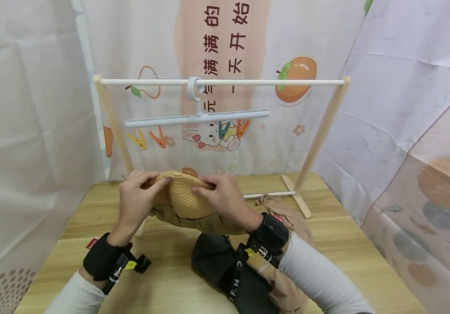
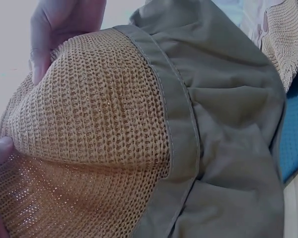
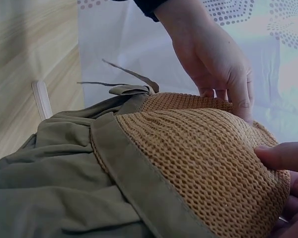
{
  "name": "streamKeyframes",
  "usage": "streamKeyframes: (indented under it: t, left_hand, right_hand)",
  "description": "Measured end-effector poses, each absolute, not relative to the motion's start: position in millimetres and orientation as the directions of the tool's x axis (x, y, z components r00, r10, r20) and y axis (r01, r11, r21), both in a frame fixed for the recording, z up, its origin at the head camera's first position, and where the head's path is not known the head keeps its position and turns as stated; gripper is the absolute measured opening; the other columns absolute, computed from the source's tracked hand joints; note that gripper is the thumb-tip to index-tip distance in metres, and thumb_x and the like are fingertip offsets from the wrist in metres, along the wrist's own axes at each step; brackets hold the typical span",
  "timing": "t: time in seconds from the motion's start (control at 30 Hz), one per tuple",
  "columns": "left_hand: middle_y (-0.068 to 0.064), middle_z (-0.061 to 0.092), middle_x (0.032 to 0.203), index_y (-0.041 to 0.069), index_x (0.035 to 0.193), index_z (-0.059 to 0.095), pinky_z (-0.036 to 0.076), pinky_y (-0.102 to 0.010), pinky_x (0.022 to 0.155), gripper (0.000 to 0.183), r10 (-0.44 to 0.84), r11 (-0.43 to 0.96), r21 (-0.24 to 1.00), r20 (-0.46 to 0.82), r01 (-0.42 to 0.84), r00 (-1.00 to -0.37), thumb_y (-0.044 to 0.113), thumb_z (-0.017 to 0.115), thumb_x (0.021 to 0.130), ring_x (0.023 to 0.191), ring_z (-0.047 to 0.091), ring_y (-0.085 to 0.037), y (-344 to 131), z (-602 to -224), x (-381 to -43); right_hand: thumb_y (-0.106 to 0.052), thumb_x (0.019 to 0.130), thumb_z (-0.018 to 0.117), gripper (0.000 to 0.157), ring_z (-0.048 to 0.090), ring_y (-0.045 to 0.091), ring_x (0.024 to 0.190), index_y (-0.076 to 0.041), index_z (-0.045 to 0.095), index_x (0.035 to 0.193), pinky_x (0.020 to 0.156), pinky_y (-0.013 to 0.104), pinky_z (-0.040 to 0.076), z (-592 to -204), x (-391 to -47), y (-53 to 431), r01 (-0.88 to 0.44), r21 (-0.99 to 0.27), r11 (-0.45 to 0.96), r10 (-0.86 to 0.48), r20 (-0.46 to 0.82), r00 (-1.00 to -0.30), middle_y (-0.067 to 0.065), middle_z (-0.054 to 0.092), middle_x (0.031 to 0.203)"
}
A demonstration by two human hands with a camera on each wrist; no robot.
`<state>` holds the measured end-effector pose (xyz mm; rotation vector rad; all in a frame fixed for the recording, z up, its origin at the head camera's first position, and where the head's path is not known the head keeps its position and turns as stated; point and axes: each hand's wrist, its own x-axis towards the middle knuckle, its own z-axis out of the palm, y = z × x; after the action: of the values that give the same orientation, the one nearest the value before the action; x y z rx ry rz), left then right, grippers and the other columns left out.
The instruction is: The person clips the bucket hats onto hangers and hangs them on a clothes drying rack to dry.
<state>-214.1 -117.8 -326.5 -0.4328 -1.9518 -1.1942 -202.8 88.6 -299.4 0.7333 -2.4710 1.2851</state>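
Both hands hold up a sun hat [image 1: 191, 203] over the table, its woven tan part on top and its gathered olive cloth hanging below. My left hand [image 1: 136, 198] pinches the woven edge on the left, thumb on the near side. On the right, my right hand [image 1: 225, 196] grips the same edge between thumb and fingers. The right wrist view shows a stitched band [image 3: 139, 168] joining weave and cloth, with a thin cloth bow [image 3: 134, 89] at the far side. Some fingers are hidden behind the weave.
A wooden rack [image 1: 323, 131] with a white rod stands behind the hat. From the rod hangs a pale blue hanger [image 1: 197, 118] with several coloured clips [image 1: 158, 138]. Below my right forearm lie a black hat [image 1: 217, 257] with a lettered strap and a beige-pink hat [image 1: 287, 213].
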Motion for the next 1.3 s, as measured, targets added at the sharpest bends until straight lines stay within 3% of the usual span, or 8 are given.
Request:
streamKeyframes:
  t: [0.13, 0.33, 0.8, 1.3]
  left_hand:
    - [-0.014, 0.07, 0.074, 0.003, 0.083, 0.074, 0.034, -0.022, 0.057, 0.016, -0.105, 0.469, 0.578, 0.787, 0.668, -0.608, 0.01, 0.079, 0.07, 0.069, 0.047, -0.016, -116, -327, -222]
    - [-0.011, 0.068, 0.076, 0.005, 0.084, 0.074, 0.035, -0.025, 0.058, 0.016, -0.081, 0.449, 0.596, 0.77, 0.666, -0.634, 0.017, 0.078, 0.074, 0.071, 0.046, -0.014, -114, -328, -228]
    - [-0.013, 0.07, 0.082, 0.007, 0.087, 0.074, 0.035, -0.033, 0.063, 0.017, -0.067, 0.424, 0.631, 0.737, 0.65, -0.672, 0.017, 0.078, 0.074, 0.075, 0.048, -0.019, -105, -331, -235]
    - [-0.009, 0.069, 0.082, 0.008, 0.091, 0.074, 0.038, -0.032, 0.063, 0.021, -0.016, 0.436, 0.615, 0.736, 0.657, -0.677, 0.026, 0.072, 0.08, 0.073, 0.048, -0.018, -85, -328, -252]
  right_hand:
    - [-0.016, 0.083, 0.07, 0.013, 0.06, 0.008, 0.064, -0.007, 0.073, 0.092, 0.051, 0.022, 0.05, -296, -205, 91, -0.555, -0.657, 0.51, -0.293, 0.474, -0.831, 0.008, 0.072, 0.081]
    - [-0.017, 0.082, 0.071, 0.013, 0.062, 0.009, 0.064, -0.007, 0.074, 0.09, 0.052, 0.024, 0.051, -294, -208, 95, -0.561, -0.622, 0.546, -0.253, 0.517, -0.818, 0.009, 0.073, 0.081]
    - [-0.015, 0.08, 0.073, 0.009, 0.06, 0.011, 0.063, -0.006, 0.074, 0.082, 0.051, 0.027, 0.051, -295, -211, 101, -0.614, -0.554, 0.562, -0.23, 0.609, -0.759, 0.008, 0.072, 0.076]
    - [-0.011, 0.083, 0.069, 0.01, 0.062, 0.014, 0.063, -0.002, 0.073, 0.086, 0.051, 0.03, 0.051, -286, -222, 118, -0.628, -0.532, 0.568, -0.242, 0.621, -0.745, 0.012, 0.072, 0.077]
